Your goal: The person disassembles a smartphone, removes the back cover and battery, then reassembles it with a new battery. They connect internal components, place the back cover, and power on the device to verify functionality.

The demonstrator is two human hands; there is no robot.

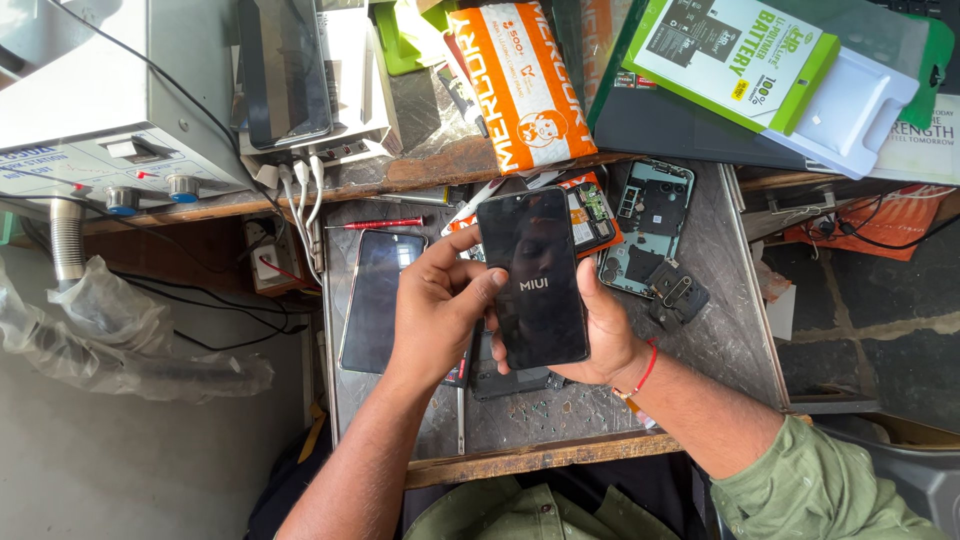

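A black smartphone [532,275] with a dark screen showing small white letters is held upright above the grey work tray [730,340]. My left hand [440,305] grips its left edge, thumb resting on the glass. Cupping it from below and from the right is my right hand [605,335], which wears a red thread at the wrist. Under the phone lies another dark phone part [505,382], mostly hidden.
A second black phone [375,300] lies flat to the left. An opened phone back with exposed boards [650,225] and a small black module [678,295] lie right. A red screwdriver [385,223], orange pouch [520,85], battery packaging [740,60] and grey machine [100,110] sit behind.
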